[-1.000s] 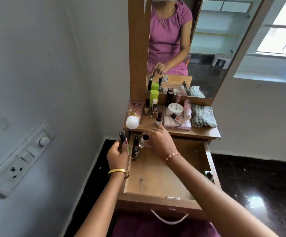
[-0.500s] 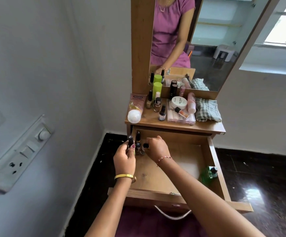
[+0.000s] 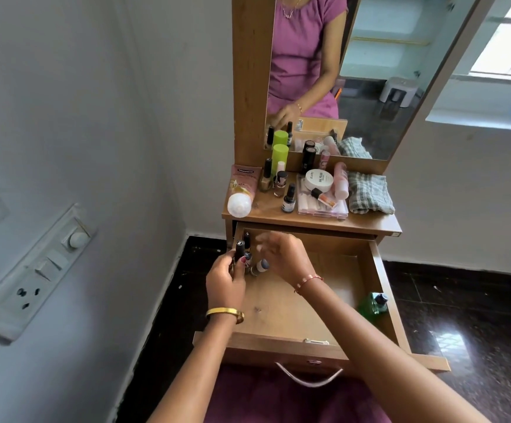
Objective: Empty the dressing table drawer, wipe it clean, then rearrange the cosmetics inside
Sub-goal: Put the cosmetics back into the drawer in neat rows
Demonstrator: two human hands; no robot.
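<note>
The wooden drawer [image 3: 379,270] is pulled open below the dressing table top [image 3: 367,222]. My left hand [image 3: 225,280] grips a small black-capped bottle [image 3: 239,249] at the drawer's far left corner. My right hand [image 3: 283,257] hovers just right of it, its blurred fingers loose and holding nothing. A grey-capped small bottle [image 3: 262,265] stands on the drawer floor under those fingers, and another dark bottle [image 3: 247,239] stands behind. A green bottle [image 3: 371,305] lies against the drawer's right wall. Most of the drawer floor is bare wood.
The table top holds a pink tube [image 3: 241,190], green bottles [image 3: 279,157], nail polishes [image 3: 280,183], a white jar [image 3: 319,180], a clear case [image 3: 324,207] and a folded checked cloth [image 3: 368,193]. A mirror [image 3: 385,87] rises behind. A wall with a switchboard [image 3: 34,270] is close on the left.
My right hand carried a small bottle to the drawer's far left corner, stood it there and released it. My left hand moved in beside it, still holding its bottle.
</note>
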